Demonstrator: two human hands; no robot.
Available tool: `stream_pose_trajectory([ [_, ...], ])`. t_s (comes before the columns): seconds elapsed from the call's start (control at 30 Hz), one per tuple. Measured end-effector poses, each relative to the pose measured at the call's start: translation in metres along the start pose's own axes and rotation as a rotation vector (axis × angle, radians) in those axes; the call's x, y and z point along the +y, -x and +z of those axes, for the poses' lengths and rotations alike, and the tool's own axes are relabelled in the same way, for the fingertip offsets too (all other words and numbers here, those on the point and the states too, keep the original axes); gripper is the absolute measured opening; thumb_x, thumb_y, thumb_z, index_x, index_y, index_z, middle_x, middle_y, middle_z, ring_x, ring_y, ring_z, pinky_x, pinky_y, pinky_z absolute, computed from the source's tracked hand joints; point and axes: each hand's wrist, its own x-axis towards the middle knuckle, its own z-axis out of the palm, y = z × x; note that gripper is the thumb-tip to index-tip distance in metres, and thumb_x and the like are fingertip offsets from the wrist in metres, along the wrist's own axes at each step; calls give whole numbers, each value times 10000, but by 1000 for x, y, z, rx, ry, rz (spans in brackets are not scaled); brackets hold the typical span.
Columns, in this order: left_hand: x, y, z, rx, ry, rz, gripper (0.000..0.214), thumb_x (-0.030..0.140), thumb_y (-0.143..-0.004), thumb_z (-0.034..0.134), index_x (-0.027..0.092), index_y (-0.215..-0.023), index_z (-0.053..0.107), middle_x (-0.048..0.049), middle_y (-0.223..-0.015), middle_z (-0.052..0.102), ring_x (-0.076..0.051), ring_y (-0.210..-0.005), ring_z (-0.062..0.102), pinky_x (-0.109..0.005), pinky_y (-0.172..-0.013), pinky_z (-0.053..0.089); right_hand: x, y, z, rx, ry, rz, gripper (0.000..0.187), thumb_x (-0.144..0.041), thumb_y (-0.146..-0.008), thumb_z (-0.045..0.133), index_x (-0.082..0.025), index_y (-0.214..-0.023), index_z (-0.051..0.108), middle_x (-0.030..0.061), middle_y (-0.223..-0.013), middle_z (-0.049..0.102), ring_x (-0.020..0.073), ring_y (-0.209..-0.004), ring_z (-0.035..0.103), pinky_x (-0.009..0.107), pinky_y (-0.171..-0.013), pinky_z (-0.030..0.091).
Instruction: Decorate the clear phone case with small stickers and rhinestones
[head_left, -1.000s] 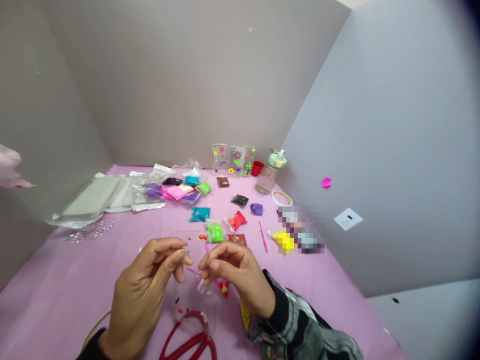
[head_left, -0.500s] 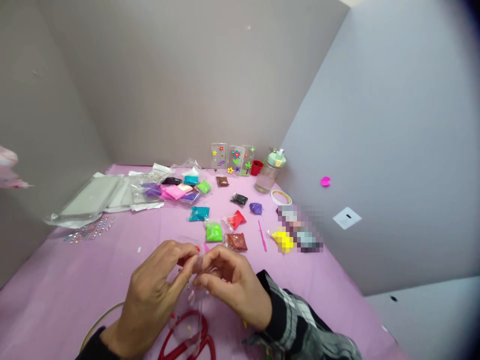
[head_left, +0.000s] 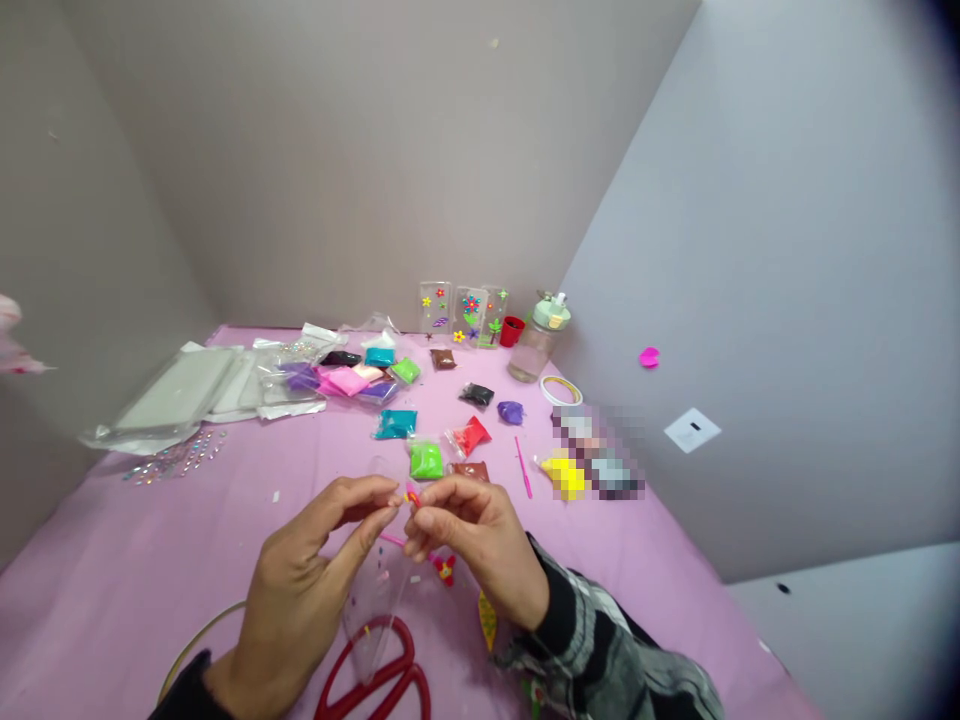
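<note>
My left hand (head_left: 322,560) has its thumb and forefinger pinched together; what they hold, if anything, is too small to make out. Opposite it, almost touching, my right hand (head_left: 476,535) pinches a small red piece (head_left: 414,499), apparently clay, with a speck of yellow beside it. Below the hands lies a clear plastic case (head_left: 367,640), partly hidden by them. A red flower (head_left: 445,570) with a yellow middle shows under my right fingers, and a yellow leaf shape (head_left: 487,622) near my right wrist. Red-handled scissors (head_left: 409,640) lie in front.
Several clay packets are spread beyond my hands, among them green (head_left: 426,460), teal (head_left: 396,424) and yellow (head_left: 564,475). A pink tool (head_left: 523,468) lies at right. Decorated clear cases (head_left: 471,315), a red cup (head_left: 512,331) and a bottle (head_left: 534,345) stand at the back. Packaged cases (head_left: 176,392) lie left.
My hands have come slightly apart at the fingertips. The red piece now shows at my right fingers, and the red flower and yellow leaf shape are more visible below.
</note>
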Motion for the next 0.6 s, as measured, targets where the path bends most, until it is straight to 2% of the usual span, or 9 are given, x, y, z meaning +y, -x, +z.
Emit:
stream_pose_trajectory([
  [0.07,0,1,0,-10,11,12,70,250,-882,651,278,-924,700,31,-907,722,-130,-834,684,-201,-771,545,0,1,1,8,2,2,236,-341,-712,818,-145,-736,688,11,-638,726,119,-565,676,234,-580,547],
  [0.17,0,2,0,-43,-13,104,96,215,-891,645,289,-921,698,39,-891,706,-119,-843,667,-192,-781,521,1,3,4,34,20,-16,207,-328,-718,811,-145,-750,720,17,-628,730,122,-568,668,244,-599,546],
  [0.3,0,6,0,-25,-71,166,137,177,-895,640,285,-964,691,37,-921,710,-113,-872,666,-190,-817,511,1,7,8,79,79,-88,153,-300,-722,812,-167,-721,734,1,-607,708,124,-567,647,250,-598,530],
  [0.37,-1,7,0,-29,-89,197,160,162,-893,641,279,-993,689,32,-944,717,-115,-894,669,-194,-840,514,1,9,9,102,174,-154,136,-296,-741,801,-178,-712,741,0,-620,695,128,-575,634,255,-597,518],
  [0.47,-1,7,1,-48,-97,231,178,160,-897,635,273,-1023,689,24,-965,728,-121,-907,678,-201,-855,524,-1,12,7,120,430,-297,124,-296,-794,763,-191,-727,761,17,-663,694,140,-608,615,269,-609,497],
  [0.6,-1,3,1,-70,-102,197,80,215,-897,640,253,-939,696,15,-903,730,-122,-835,688,-190,-790,530,-2,14,4,89,614,-422,130,-288,-849,711,-199,-778,775,33,-707,701,151,-644,607,282,-633,486],
])
